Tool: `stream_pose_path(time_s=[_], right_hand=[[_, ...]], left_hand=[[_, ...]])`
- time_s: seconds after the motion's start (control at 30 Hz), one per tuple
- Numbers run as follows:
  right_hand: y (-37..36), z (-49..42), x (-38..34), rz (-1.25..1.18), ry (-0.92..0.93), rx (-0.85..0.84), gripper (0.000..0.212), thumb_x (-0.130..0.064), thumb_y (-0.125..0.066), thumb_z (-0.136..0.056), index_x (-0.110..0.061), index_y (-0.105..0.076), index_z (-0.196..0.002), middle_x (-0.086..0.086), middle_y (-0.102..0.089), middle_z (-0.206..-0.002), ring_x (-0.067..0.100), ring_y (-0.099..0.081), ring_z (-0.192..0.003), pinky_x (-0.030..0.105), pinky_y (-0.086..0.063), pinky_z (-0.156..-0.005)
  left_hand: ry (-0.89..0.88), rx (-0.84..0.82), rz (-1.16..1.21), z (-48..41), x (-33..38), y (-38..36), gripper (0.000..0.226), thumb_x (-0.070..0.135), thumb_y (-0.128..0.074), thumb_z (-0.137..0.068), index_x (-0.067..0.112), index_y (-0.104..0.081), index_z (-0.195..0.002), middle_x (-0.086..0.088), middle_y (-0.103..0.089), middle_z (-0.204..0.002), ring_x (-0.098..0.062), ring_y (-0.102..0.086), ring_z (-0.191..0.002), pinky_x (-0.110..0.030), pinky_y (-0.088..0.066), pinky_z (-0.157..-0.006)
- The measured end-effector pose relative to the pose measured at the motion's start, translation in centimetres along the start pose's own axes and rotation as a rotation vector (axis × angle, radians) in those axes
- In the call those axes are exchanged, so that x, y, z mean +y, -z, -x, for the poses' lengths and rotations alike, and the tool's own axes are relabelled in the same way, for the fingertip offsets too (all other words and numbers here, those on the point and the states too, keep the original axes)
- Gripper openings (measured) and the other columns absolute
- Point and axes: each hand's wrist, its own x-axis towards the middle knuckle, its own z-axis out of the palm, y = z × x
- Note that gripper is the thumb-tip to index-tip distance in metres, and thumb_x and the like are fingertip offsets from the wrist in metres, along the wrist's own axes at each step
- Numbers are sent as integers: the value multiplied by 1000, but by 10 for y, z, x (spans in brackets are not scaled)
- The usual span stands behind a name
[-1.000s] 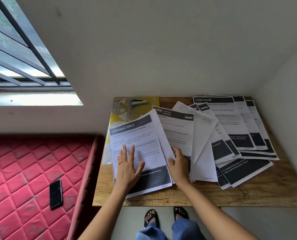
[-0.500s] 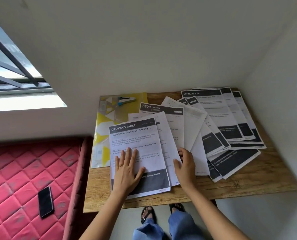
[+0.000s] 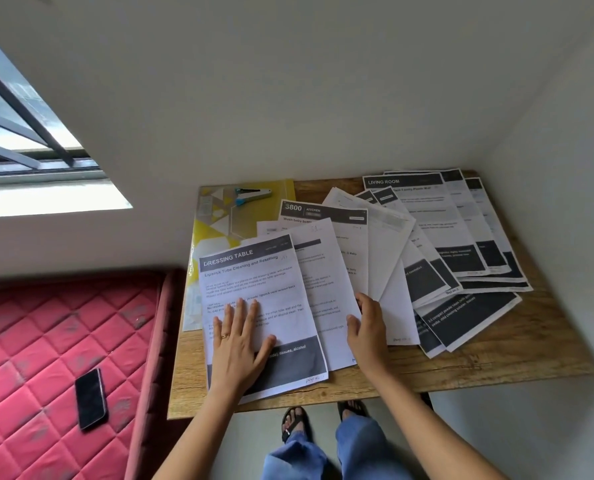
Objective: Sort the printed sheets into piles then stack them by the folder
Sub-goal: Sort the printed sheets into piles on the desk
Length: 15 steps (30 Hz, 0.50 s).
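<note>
Printed sheets lie fanned across a wooden table (image 3: 461,368). At the front left a sheet headed DRESSING TABLE (image 3: 254,271) tops a small pile, and my left hand (image 3: 241,341) presses flat on it with straight fingers. My right hand (image 3: 368,327) rests on the sheets just right of that pile, its fingers spread over the edge of a white sheet (image 3: 326,289). Behind lies a KITCHEN sheet (image 3: 326,216). A LIVING ROOM sheet (image 3: 423,216) tops the fan at the back right. A yellow patterned folder (image 3: 216,223) lies at the back left, partly under the sheets.
A stapler (image 3: 252,195) with a blue part lies on the folder. A red quilted mattress (image 3: 46,341) with a black phone (image 3: 90,398) on it adjoins the table's left side. White walls close the back and right. My sandalled feet (image 3: 295,422) show below the table's front edge.
The DRESSING TABLE pile has slid left and toward me under my left hand, apart from the KITCHEN sheet. My right hand moved slightly right onto the neighbouring sheets.
</note>
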Motion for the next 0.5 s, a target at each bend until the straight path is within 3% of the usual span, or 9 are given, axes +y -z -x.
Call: stream_pose_path(time_s=[0.13, 0.2, 0.37, 0.5], right_hand=[[2, 0, -2, -30, -7, 3, 41, -2, -52, -93, -3, -43, -134, 11, -50, -130, 13, -46, -117, 22, -42, -95], [2, -1, -2, -32, -2, 29, 39, 1, -53, -92, -3, -47, -130, 11, -55, -126, 17, -52, -115, 22, -45, -92], [5, 4, -8, -72, 27, 59, 32, 4, -54, -91, -5, -53, -121, 5, -62, -112, 12, -58, -101, 2, -45, -74], [6, 8, -13, -104, 46, 58, 30, 4, -54, -90, -5, -53, -119, -4, -59, -104, 12, -60, -95, 1, -45, -71]], left_hand=[[19, -9, 2, 8, -10, 3, 83, 74, -11, -89, 24, -18, -153, -4, -10, -160, -23, 2, -148, -38, 10, -118], [26, -8, 16, 11, -14, 4, 84, 75, -11, -88, 24, -19, -153, -4, -11, -160, -23, 2, -148, -39, 9, -118], [7, 17, 45, 11, -11, 10, 85, 78, -9, -84, 27, -9, -153, -1, 2, -160, -23, 10, -148, -38, 15, -117], [-46, 22, 75, 7, 0, 12, 82, 76, -14, -87, 27, -8, -153, 0, 2, -160, -21, 8, -148, -33, 20, -116]])
